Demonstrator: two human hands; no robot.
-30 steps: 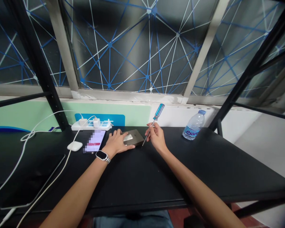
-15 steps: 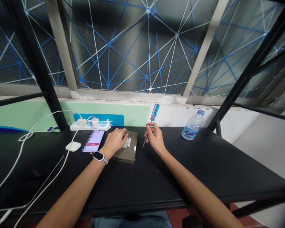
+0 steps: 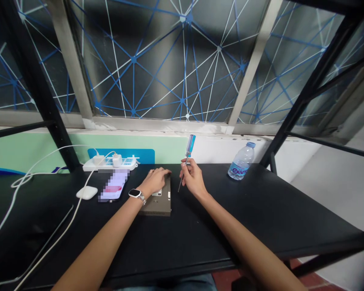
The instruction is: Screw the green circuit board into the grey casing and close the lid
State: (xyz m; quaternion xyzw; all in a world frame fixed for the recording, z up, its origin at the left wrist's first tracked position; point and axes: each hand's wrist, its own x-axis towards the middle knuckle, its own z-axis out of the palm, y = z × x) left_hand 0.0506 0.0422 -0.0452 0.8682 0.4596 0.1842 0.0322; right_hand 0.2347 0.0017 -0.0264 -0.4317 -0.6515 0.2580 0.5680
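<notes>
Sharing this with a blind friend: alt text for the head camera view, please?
Two bare hands at a black desk: the left hand rests on a flat metal box, the right hand grips a blue-handled screwdriver. A water bottle stands nearby.

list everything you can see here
screwdriver: 1, blue handle, in right hand
metal box: 1, grey-brown, on table under left hand
phone: 1, screen blurred, left of box
power strip: 1, white, back of table
earbud case: 1, white, left of phone
water bottle: 1, clear with blue cap, back right of table
cables: several, white, left part of table
table: 1, black, under all these
window: 1, blue and white lines, behind table
watch: 1, silver band, left wrist
left hand: 1, on box
right hand: 1, gripping screwdriver
</notes>
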